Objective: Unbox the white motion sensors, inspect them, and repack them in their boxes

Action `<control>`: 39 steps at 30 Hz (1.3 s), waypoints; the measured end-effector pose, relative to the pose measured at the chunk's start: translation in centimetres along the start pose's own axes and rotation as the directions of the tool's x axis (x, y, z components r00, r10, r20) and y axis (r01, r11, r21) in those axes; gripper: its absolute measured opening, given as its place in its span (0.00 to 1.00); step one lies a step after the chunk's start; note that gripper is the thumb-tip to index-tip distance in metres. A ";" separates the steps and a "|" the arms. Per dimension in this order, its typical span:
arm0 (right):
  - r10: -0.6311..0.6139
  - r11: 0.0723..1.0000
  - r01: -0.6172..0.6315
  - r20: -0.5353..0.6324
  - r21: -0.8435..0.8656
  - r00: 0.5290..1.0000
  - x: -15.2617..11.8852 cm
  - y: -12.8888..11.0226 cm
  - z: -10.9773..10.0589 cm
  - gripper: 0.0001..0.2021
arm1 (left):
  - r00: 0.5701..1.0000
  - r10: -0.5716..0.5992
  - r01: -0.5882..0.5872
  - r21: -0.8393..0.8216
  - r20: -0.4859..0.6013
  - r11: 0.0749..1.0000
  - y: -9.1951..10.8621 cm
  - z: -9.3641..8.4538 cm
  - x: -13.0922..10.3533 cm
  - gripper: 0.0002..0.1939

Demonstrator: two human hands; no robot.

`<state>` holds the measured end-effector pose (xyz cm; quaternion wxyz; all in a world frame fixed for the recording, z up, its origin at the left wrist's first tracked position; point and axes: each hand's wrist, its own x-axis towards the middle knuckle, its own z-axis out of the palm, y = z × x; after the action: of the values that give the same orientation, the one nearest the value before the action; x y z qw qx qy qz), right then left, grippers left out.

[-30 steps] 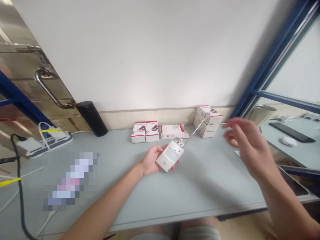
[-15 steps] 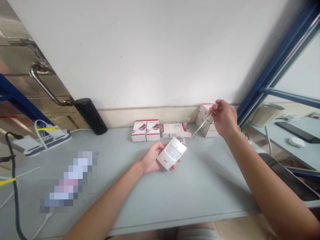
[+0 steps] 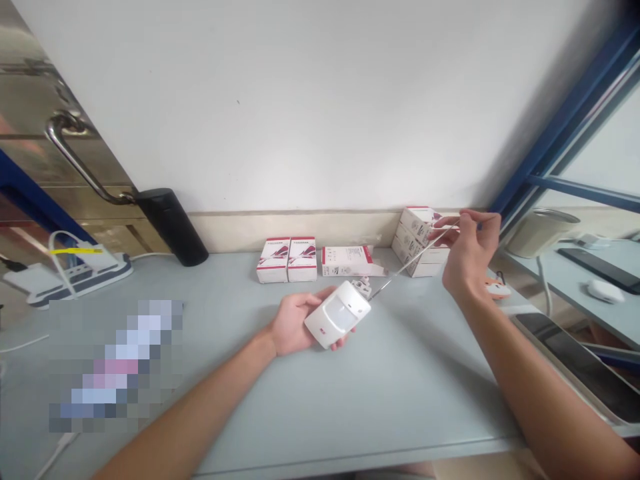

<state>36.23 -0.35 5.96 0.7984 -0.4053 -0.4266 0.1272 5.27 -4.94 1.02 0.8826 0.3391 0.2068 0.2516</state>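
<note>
My left hand [image 3: 296, 323] is wrapped round a white motion sensor [image 3: 340, 315], its curved window facing up and a small red mark near its lower end. From the sensor's upper right side runs a thin metal antenna [image 3: 407, 263], slanting up to the right. Fingers of my right hand [image 3: 473, 247] pinch its far end. Just behind the sensor lies a small white part [image 3: 361, 287], partly covered by it. An opened red-and-white box [image 3: 353, 260] lies flat beyond that.
Two small boxes [image 3: 287, 260] stand at the back, and stacked boxes [image 3: 415, 243] are behind my right hand. A black cylinder [image 3: 173, 227] leans at the left near a power strip [image 3: 80, 277]. A dark-screened device [image 3: 575, 360] lies beside my right forearm.
My right hand has moved outward to the right, away from the sensor. The antenna between the hands reaches farther. The sensor in my left hand has shifted slightly down and left in view.
</note>
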 end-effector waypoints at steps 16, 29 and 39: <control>0.210 0.961 -0.035 0.640 -0.274 0.739 -9.6 -0.7 3.1 0.13 | 0.962 0.186 -0.202 -0.062 -0.197 0.977 0.1 -0.6 0.2 0.24; 0.183 0.761 0.230 0.541 -0.607 0.821 -6.1 3.5 2.9 0.26 | 0.914 0.313 -0.335 -0.042 -0.260 0.941 -0.1 0.0 0.9 0.23; 0.201 0.852 0.108 0.511 -0.513 0.836 -3.6 5.5 4.0 0.19 | 0.929 0.294 -0.312 -0.048 -0.224 0.949 -0.1 -0.3 1.0 0.22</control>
<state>31.70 3.29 0.93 0.4990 -0.5634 -0.6441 0.1369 5.92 -4.29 0.59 0.8189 0.3010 0.2354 0.4283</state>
